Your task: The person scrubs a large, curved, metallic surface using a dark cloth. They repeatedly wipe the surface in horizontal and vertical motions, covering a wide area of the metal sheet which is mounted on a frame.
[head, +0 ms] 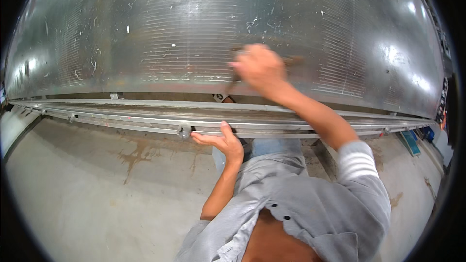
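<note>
My right hand (260,67) is closed and blurred, above the near part of a wide metal sheet (189,25). Brown, handle-like ends of a blurred tool (294,60) stick out beside the fist; its exact kind is unclear. My left hand (225,143) rests at a long metal rail (145,120) along the near side. Its thumb is up against the rail, with the fingers pointing left below. Just beyond those fingertips a round, greyish fitting (184,131) sits on the rail.
Slotted or ribbed bands and small white flecks mark the sheet. Between sheet and rail runs a narrow gap, where part of a shoe (220,97) shows. Brown stains spot the pale floor (109,196). A teal flat object (410,142) lies at the right.
</note>
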`<state>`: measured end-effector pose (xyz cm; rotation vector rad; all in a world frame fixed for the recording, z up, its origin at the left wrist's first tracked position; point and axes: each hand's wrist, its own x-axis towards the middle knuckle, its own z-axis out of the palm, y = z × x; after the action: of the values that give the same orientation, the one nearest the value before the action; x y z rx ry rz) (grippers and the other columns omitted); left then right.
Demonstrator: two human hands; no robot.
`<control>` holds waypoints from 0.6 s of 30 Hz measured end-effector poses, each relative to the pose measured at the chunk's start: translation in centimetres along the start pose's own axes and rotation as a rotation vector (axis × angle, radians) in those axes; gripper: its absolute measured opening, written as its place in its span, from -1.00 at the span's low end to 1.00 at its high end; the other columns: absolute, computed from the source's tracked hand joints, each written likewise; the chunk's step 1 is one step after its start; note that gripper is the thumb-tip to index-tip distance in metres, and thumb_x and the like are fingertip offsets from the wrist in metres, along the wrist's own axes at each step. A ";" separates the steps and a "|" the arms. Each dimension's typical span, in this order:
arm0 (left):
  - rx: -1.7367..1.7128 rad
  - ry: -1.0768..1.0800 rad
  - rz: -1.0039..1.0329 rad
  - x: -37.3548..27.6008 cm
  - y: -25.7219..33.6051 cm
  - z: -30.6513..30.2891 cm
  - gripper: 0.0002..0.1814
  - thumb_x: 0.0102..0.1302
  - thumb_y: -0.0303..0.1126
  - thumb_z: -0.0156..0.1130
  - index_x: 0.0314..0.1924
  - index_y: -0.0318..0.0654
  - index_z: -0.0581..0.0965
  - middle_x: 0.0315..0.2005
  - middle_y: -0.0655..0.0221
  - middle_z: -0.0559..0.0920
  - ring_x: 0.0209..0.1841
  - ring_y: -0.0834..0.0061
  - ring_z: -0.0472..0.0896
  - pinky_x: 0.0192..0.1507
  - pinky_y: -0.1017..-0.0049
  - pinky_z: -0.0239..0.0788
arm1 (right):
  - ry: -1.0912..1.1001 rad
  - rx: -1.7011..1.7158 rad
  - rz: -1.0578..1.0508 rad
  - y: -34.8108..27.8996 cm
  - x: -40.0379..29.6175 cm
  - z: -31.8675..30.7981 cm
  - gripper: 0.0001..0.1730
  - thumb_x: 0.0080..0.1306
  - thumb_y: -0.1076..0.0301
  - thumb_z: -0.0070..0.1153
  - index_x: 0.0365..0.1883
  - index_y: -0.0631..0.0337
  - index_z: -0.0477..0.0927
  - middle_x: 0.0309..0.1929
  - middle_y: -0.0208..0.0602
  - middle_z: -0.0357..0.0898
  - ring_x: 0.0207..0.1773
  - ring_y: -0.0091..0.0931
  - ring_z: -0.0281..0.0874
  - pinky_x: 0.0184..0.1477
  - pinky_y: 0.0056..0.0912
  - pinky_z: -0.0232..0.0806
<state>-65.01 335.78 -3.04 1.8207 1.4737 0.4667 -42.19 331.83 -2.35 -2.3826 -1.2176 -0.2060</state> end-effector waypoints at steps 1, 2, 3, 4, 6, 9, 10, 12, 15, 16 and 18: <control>-0.145 -0.083 0.026 0.5 -0.4 -0.9 -0.08 0.41 -0.30 0.14 0.50 -0.62 -0.17 0.49 -0.18 -0.14 0.58 -0.07 -0.15 0.58 0.05 -0.39 | 0.084 0.072 -0.014 -3.3 3.1 3.7 -0.69 0.29 0.02 0.26 -0.36 0.06 0.58 -0.29 -0.35 0.48 -0.20 -0.39 0.47 -0.26 -0.30 0.35; -0.286 -0.164 0.047 0.8 -1.4 -2.4 -0.09 0.40 -0.33 0.13 0.51 -0.57 -0.17 0.50 -0.15 -0.15 0.58 -0.04 -0.12 0.58 0.05 -0.37 | 0.035 0.078 0.004 -6.8 6.3 6.1 -0.70 0.29 0.03 0.26 -0.37 0.05 0.58 -0.26 -0.37 0.45 -0.18 -0.41 0.45 -0.28 -0.31 0.32; -0.428 -0.240 0.070 1.1 -2.3 -4.3 -0.09 0.39 -0.37 0.13 0.51 -0.53 -0.18 0.51 -0.12 -0.16 0.58 -0.01 -0.09 0.58 0.05 -0.35 | 0.018 0.064 0.009 -10.0 9.0 7.5 -0.72 0.29 0.04 0.26 -0.38 0.05 0.57 -0.26 -0.37 0.42 -0.17 -0.42 0.43 -0.29 -0.31 0.29; -0.402 -0.286 0.064 2.6 -3.1 -6.6 -0.24 0.41 -0.38 0.07 0.49 -0.47 0.00 0.47 0.00 0.05 0.53 0.08 0.06 0.57 0.10 -0.20 | 0.065 0.028 0.064 -11.8 10.5 9.0 -0.73 0.28 0.07 0.27 -0.39 0.04 0.56 -0.28 -0.36 0.38 -0.18 -0.43 0.41 -0.30 -0.30 0.27; -0.286 -0.182 0.108 8.4 -5.3 -10.9 -0.43 0.47 -0.40 0.00 0.41 -0.45 0.20 0.34 0.06 0.33 0.43 0.17 0.26 0.50 0.19 -0.01 | 0.133 0.081 0.048 -11.6 8.8 9.0 -0.75 0.28 0.09 0.27 -0.41 0.03 0.57 -0.28 -0.35 0.40 -0.19 -0.41 0.42 -0.29 -0.28 0.28; -0.176 0.145 0.003 19.5 -10.7 -16.2 -0.58 0.59 -0.28 0.04 0.26 -0.45 0.36 0.21 0.10 0.47 0.30 0.26 0.44 0.31 0.32 0.31 | 0.145 -0.004 0.072 -6.8 1.9 4.4 -0.89 0.17 0.20 0.27 -0.47 -0.02 0.63 -0.28 -0.31 0.51 -0.15 -0.38 0.51 -0.34 -0.26 0.35; -0.263 0.221 0.033 23.5 -12.3 -17.7 -0.56 0.60 -0.23 0.05 0.25 -0.46 0.37 0.20 0.06 0.48 0.28 0.25 0.47 0.29 0.32 0.33 | 0.159 -0.114 0.158 -4.4 -0.2 1.2 -0.87 0.24 0.20 0.26 -0.45 -0.01 0.66 -0.31 -0.32 0.53 -0.13 -0.35 0.52 -0.34 -0.22 0.39; -0.176 0.335 0.044 30.3 -12.8 -21.2 -0.54 0.56 -0.21 0.11 0.23 -0.48 0.39 0.18 0.03 0.51 0.24 0.24 0.50 0.26 0.34 0.37 | 0.005 -0.405 0.438 0.8 -6.0 -4.6 -0.73 0.41 0.14 0.16 -0.39 0.11 0.66 -0.28 -0.22 0.52 -0.13 -0.25 0.49 -0.18 -0.16 0.40; -0.230 0.437 0.050 37.2 -9.7 -23.5 -0.52 0.53 -0.22 0.16 0.22 -0.50 0.40 0.16 0.01 0.54 0.23 0.25 0.53 0.27 0.35 0.34 | 0.017 -0.332 0.578 7.2 -13.9 -13.1 -0.68 0.56 0.25 0.02 -0.35 0.29 0.53 -0.38 -0.12 0.41 -0.31 -0.19 0.36 -0.23 -0.11 0.25; -0.244 0.451 0.073 38.1 -7.7 -23.5 -0.52 0.52 -0.22 0.16 0.21 -0.50 0.41 0.18 0.00 0.53 0.24 0.25 0.52 0.28 0.35 0.34 | 0.019 -0.272 0.732 7.1 -13.9 -15.7 -0.64 0.58 0.21 0.00 -0.33 0.32 0.52 -0.45 -0.20 0.42 -0.39 -0.28 0.33 -0.27 -0.18 0.26; -0.269 0.426 0.076 40.1 -7.0 -23.5 -0.46 0.51 -0.17 0.18 0.24 -0.51 0.38 0.20 -0.03 0.51 0.27 0.23 0.50 0.30 0.31 0.32 | 0.046 -0.063 0.815 5.2 -11.6 -18.8 -0.61 0.60 0.15 -0.01 -0.30 0.32 0.51 -0.48 -0.31 0.34 -0.38 -0.52 0.25 -0.29 -0.33 0.24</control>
<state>-74.68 381.61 0.81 1.6281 1.5278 1.0900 -43.69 312.08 8.79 -2.6906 -0.1536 -0.0319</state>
